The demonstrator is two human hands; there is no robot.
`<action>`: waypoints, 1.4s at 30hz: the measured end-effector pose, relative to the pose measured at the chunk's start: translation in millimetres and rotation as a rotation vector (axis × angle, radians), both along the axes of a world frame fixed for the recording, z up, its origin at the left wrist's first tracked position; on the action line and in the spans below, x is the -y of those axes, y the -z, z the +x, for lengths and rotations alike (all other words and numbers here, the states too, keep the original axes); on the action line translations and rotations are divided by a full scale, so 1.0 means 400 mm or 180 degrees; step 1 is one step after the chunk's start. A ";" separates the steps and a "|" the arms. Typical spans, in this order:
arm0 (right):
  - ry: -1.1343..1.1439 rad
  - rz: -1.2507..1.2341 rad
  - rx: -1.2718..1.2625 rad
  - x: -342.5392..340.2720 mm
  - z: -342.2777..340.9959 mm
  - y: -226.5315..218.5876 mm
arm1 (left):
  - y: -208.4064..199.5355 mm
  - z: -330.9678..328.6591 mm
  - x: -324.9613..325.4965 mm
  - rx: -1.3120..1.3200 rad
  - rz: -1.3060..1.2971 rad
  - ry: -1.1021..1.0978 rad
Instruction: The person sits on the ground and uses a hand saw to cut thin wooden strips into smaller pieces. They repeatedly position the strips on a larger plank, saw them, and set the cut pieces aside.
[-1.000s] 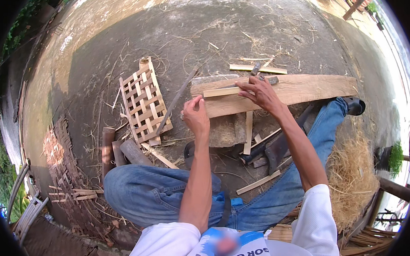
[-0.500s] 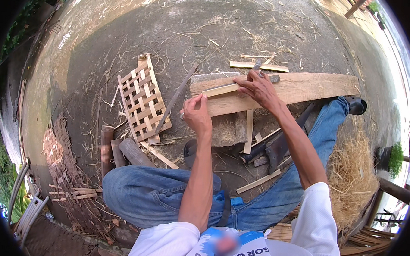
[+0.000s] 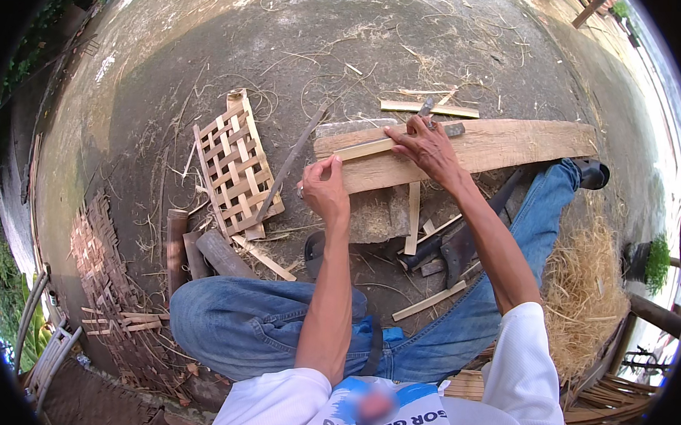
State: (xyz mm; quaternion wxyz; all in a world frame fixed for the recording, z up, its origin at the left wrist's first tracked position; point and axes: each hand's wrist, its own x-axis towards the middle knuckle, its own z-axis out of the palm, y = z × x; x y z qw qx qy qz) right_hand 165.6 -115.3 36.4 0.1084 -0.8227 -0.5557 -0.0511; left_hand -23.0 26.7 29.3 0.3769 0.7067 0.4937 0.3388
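A pale, narrow bamboo strip [image 3: 364, 149] lies slantwise across the left part of a broad wooden board [image 3: 513, 143]. My left hand [image 3: 325, 190] pinches the strip's near left end between thumb and fingertips. Farther right, my right hand [image 3: 430, 149] bends over the strip's other end, thumb and fingers pressed down around it. Dark, flat metal-looking pieces stick out beyond these fingers, one a blunt grey bar [image 3: 454, 130]; their full shape is hidden under the hand. A thin dark edge runs along the strip's far side.
A woven slat panel [image 3: 239, 165] lies left of the board, a dark stick [image 3: 289, 171] across its edge. Bamboo offcuts [image 3: 431, 109] lie beyond the board. A dark sheath [image 3: 455, 257] rests between my legs. Straw-like shavings [image 3: 586, 295] are heaped at right; short logs [image 3: 223, 254] lie near my left knee.
Both hands and the strip have shifted very slightly left. The grip of each hand looks the same.
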 end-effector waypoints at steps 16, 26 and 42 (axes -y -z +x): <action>0.0092 0.0660 0.0180 0.012 -0.071 0.044 | 0.004 0.007 -0.007 -0.0341 -0.0424 0.0006; 0.0718 0.0646 0.0072 0.011 -0.151 0.049 | -0.080 0.099 0.065 -0.0753 0.0935 0.0487; 0.0741 0.1205 -0.0261 0.043 -0.152 0.028 | 0.040 0.231 0.035 -0.0978 0.0830 0.2424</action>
